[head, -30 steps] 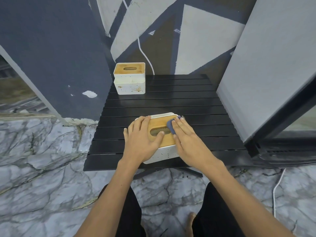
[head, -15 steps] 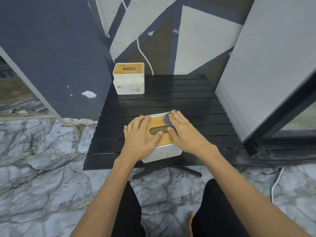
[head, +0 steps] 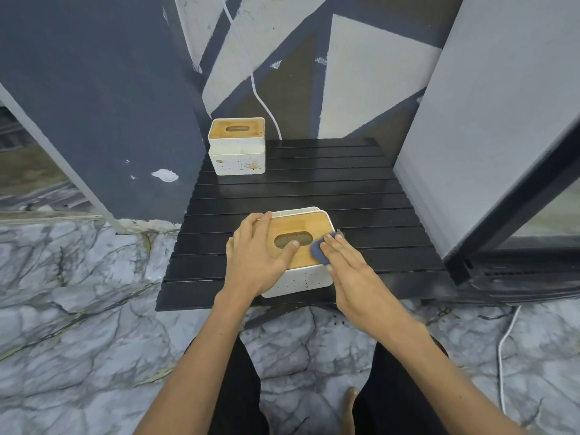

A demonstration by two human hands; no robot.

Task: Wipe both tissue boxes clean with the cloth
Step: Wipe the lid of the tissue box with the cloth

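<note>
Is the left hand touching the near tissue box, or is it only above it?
Touching. In the head view the left hand lies flat on the near tissue box, thumb at the slot edge.

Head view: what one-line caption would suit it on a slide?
Left hand steadies the near tissue box while the right hand presses a cloth on its lid.
</note>
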